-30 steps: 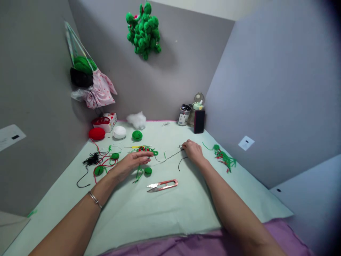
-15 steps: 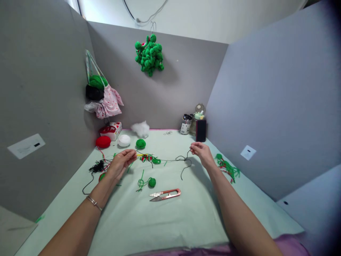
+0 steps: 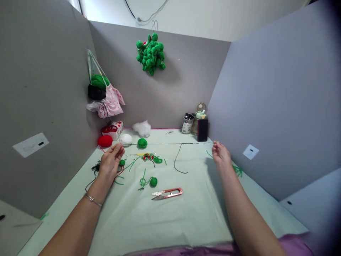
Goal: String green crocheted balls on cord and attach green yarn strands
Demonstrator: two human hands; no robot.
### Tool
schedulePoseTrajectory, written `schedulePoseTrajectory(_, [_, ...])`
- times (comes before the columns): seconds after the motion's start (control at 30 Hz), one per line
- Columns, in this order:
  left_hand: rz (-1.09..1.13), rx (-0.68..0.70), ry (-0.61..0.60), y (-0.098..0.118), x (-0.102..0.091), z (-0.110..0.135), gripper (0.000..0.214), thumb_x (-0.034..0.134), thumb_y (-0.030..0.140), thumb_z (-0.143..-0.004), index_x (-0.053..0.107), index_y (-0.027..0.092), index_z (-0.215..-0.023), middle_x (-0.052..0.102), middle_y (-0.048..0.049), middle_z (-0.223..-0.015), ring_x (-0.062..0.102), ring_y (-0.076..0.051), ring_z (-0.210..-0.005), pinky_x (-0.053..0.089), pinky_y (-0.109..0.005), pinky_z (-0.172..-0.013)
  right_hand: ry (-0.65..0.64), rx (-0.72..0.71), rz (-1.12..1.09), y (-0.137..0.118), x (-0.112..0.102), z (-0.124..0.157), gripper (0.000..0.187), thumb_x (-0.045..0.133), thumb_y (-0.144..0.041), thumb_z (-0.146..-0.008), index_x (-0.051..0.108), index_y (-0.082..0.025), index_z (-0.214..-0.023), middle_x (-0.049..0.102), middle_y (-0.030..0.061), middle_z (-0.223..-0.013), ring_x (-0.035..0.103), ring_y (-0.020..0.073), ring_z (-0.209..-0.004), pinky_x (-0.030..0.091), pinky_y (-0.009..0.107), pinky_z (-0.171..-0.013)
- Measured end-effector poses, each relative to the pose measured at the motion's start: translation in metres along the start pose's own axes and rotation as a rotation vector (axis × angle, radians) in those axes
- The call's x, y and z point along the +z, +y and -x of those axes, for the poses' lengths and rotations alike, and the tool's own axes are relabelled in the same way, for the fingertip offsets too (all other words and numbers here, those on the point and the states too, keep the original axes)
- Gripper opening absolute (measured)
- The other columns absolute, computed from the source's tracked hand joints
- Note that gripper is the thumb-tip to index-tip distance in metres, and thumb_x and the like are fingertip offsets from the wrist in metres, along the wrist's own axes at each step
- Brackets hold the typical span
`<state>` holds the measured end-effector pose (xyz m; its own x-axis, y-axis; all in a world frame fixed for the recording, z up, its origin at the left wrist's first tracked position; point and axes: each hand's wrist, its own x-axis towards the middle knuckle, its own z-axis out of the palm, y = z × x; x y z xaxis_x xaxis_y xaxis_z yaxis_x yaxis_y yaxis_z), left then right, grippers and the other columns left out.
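Observation:
A black yarn strand (image 3: 160, 143) runs straight across between my two hands, above the table. My left hand (image 3: 111, 160) pinches one end of it, and my right hand (image 3: 221, 153) pinches it at the other side. A loose tail of the strand hangs down in a curve near the middle. Beneath it lie a yellow-handled crochet hook (image 3: 137, 154) and small red and green crocheted pieces (image 3: 149, 157). A small green crocheted ball (image 3: 153, 181) with yarn tails rests closer to me. Orange-handled thread snips (image 3: 167, 193) lie in front of that ball.
Red (image 3: 105, 141), white (image 3: 126, 139) and green (image 3: 142, 143) yarn balls stand at the back left beside white stuffing (image 3: 142, 128). A tin of tools (image 3: 187, 125) and a dark phone-like block (image 3: 202, 130) are at back right. Green crocheted pieces (image 3: 151, 54) hang on the wall.
My hands have moved apart, the left one leftward and the right one to the right. The tangled black strand is now drawn out straight and higher.

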<state>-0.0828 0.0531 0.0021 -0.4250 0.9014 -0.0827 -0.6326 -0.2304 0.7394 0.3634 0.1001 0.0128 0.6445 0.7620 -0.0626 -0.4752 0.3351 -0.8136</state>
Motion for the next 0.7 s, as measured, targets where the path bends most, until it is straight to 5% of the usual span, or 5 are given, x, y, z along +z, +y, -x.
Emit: schedulePoseTrajectory(0.7, [0.034, -0.010, 0.012, 0.012, -0.001, -0.003, 0.021, 0.066, 0.003, -0.086, 0.067, 0.017, -0.071, 0.066, 0.0028, -0.066, 0.061, -0.004, -0.053, 0.058, -0.010, -0.060, 0.103, -0.049, -0.080, -0.018, -0.009, -0.003, 0.023, 0.060, -0.004, -0.092, 0.047, -0.016, -0.078, 0.062, -0.0052, -0.075, 0.046, -0.0011, -0.046, 0.041, 0.004, -0.042])
